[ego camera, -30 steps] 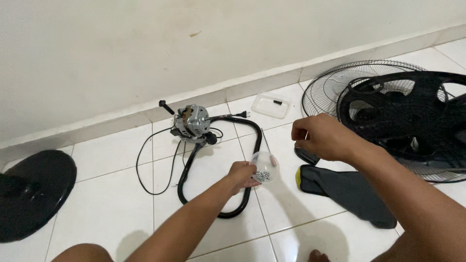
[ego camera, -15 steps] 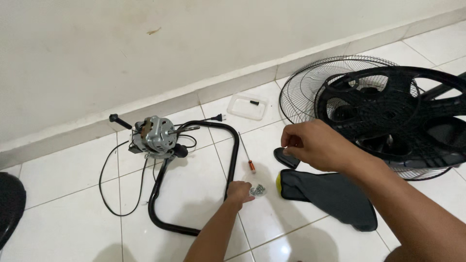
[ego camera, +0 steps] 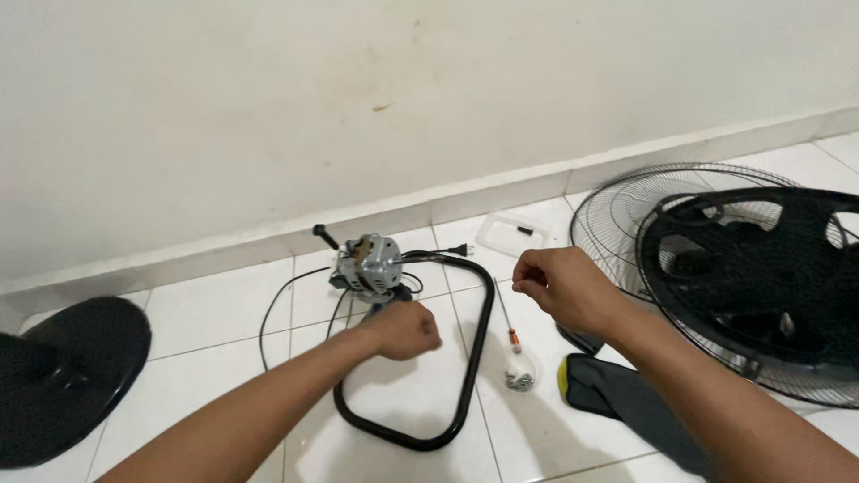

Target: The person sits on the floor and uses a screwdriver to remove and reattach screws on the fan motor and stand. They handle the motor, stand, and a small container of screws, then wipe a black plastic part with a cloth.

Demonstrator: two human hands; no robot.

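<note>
White floor tiles (ego camera: 206, 313) run up to a pale wall, and on them a small clear bag (ego camera: 519, 371) holding metal screws lies beside a thin screwdriver (ego camera: 506, 313), with a clear plastic tray (ego camera: 512, 234) nearer the wall. Curled into a fist, the left hand (ego camera: 404, 329) rests on the black tube frame (ego camera: 470, 358) just below the fan motor (ego camera: 369, 262). Fingers pinched together, the right hand (ego camera: 559, 286) hovers above the screwdriver; I cannot tell whether it grips anything.
</note>
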